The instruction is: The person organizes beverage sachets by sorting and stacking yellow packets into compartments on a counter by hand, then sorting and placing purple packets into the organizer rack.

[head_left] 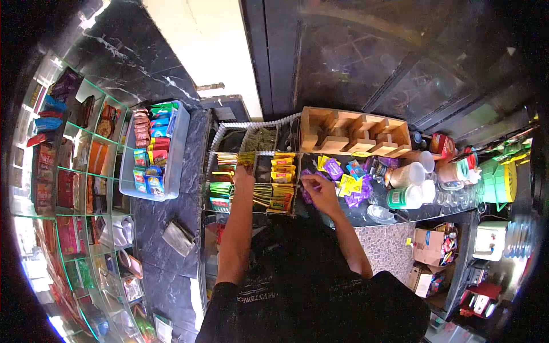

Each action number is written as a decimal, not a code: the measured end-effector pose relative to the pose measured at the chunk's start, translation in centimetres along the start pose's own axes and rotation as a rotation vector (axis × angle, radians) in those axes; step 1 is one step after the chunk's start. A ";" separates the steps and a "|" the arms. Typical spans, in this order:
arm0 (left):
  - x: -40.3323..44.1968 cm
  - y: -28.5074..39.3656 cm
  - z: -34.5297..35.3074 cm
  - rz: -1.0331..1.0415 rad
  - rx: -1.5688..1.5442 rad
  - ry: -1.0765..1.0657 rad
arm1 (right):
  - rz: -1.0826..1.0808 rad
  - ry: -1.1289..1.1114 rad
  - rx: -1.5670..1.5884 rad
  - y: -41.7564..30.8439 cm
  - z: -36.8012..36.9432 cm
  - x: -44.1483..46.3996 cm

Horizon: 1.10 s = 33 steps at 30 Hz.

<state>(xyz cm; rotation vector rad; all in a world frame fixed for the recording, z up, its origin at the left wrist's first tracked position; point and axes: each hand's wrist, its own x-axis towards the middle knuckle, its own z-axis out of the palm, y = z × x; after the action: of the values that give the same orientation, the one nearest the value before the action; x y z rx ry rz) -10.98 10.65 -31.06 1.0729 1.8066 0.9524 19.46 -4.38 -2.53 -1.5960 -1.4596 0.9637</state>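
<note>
Left hand (244, 176) reaching forward, arm nearly straight, fingers dipping among sachets (225, 160) in divided tray (219, 134) (grip hidden, cannot tell). Right hand (321, 193) angling inward, fingers half-curling beside purple packets (333, 168) on desk (416, 214); whether holding anything, cannot tell. Yellow-and-red packs (282, 170) lying in tray between both hands.

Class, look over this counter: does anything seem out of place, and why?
Yes: purple packets and yellow packets lie jumbled beside the right hand, looking odd against the neat packet rows in the divided tray.
</note>
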 end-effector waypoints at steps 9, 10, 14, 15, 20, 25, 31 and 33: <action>-4.5 10.5 -3.2 -0.698 -1.085 0.018 | -0.022 -0.013 0.064 0.3 0.4 -0.1; -4.8 10.9 -3.3 -0.699 -1.086 0.023 | -0.020 -0.021 0.066 0.4 0.3 -0.1; -5.0 10.5 -3.3 -0.640 -1.204 0.026 | 0.011 -0.050 0.065 0.7 -0.2 0.1; -5.1 10.5 -3.1 -0.591 -1.213 0.000 | 0.012 -0.047 0.064 0.4 -0.5 0.0; -5.6 12.1 -3.3 -0.601 -1.304 0.014 | 0.032 -0.026 0.070 0.0 -1.7 0.0; -6.0 11.5 -3.9 -0.569 -1.086 0.077 | 0.071 0.029 0.060 1.4 -2.9 -0.2; -7.9 12.5 -4.7 -0.506 -1.119 0.073 | 0.226 0.313 -0.305 5.2 -6.1 -0.7; -8.6 14.8 -4.6 -0.491 -1.085 0.084 | 0.256 0.351 -0.455 7.3 -6.9 -1.2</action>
<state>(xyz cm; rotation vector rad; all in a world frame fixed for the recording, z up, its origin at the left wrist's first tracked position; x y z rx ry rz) -8.02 7.15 -13.95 -0.0833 1.1851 1.3866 28.67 -6.29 -6.07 -2.1963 -1.3033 0.4592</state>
